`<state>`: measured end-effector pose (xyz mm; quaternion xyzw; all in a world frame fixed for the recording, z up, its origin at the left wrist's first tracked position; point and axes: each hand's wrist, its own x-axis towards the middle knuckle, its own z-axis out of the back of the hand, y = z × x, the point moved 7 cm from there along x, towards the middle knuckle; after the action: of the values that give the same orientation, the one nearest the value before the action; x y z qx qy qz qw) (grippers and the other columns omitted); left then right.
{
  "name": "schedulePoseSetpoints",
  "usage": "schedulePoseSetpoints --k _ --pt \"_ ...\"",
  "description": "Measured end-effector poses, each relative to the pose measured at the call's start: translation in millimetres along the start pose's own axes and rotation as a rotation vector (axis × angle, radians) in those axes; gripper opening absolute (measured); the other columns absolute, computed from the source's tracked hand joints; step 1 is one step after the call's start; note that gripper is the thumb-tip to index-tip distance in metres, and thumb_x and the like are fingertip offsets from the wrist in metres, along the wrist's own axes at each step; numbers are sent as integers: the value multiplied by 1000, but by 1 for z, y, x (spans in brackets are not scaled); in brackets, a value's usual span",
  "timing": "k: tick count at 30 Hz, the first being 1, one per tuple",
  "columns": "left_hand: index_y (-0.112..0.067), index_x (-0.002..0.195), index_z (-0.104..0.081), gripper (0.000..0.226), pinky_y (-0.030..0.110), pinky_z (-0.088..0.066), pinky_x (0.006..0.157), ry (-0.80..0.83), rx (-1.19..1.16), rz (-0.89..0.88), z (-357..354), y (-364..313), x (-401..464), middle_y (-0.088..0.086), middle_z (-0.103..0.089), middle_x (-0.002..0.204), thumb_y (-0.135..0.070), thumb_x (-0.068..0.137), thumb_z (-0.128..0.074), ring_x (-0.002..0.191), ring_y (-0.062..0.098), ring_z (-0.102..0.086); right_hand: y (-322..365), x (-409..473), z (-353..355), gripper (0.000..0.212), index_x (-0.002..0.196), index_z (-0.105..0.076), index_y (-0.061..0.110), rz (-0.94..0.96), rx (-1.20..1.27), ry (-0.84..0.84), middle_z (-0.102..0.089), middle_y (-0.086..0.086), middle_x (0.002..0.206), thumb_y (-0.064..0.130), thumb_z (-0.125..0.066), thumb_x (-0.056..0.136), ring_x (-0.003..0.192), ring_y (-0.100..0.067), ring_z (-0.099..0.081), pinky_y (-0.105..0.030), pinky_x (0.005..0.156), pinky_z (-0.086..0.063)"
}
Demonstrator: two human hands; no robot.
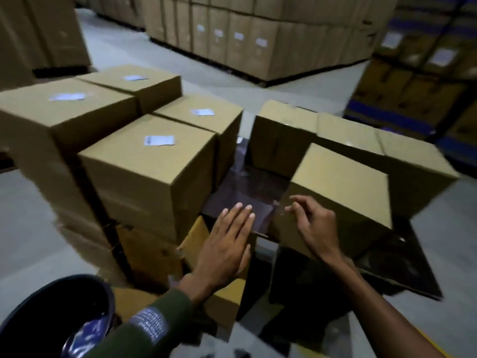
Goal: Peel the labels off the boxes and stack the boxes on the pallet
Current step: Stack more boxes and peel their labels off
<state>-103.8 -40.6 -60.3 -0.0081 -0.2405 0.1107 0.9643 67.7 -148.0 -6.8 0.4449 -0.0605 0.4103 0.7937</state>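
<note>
Two bare hands out front, near centre. Left hand flat with fingers straight and together, hovering over a dark sheet between the stacks, holding nothing. Right hand loose, fingers half curled, right by the near left corner of a plain box on the right; can't tell if the fingertips actually touch the cardboard, but nothing gripped.

Left side: a stack of boxes with white labels on top, like the label on the nearest one, plus three more labelled tops behind it, farther left. Right side: a low row of unlabelled boxes just behind the plain box, sitting on a dark pallet.

Near left corner: a dark round bin with something shiny and bluish inside. Green sleeve on the left arm with a printed patch. Far back: big walls of stacked cartons on grey floor, somewhat blurred.
</note>
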Motion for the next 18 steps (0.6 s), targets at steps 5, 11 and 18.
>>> schedulePoseSetpoints --k 5,11,18 --pt "-5 152 -21 70 48 -19 120 34 -3 -123 -22 -30 92 16 -19 160 -39 94 -40 149 31 -12 -39 19 82 24 111 -70 12 3 -136 -194 -74 1 101 16 -73 88 91 -8 -69 -31 80 -58" --pt "-5 154 -15 85 50 -13 121 118 34 -190 -58 -39 180 18 -13 161 -48 92 -53 149 33 -8 -124 33 104 75 140 -49 21 -180 -584 124 -50 -3 145 69 -51 83 136 -23 -42 -53 111 -33" --pt "-7 154 -17 84 44 -7 119 211 20 -212 -108 -33 219 17 -14 161 -47 92 -57 150 30 -6 -169 27 104 86 156 -19 26 -221 -708 265 -13 3 165 63 -57 88 151 -18 -10 -52 116 -25"
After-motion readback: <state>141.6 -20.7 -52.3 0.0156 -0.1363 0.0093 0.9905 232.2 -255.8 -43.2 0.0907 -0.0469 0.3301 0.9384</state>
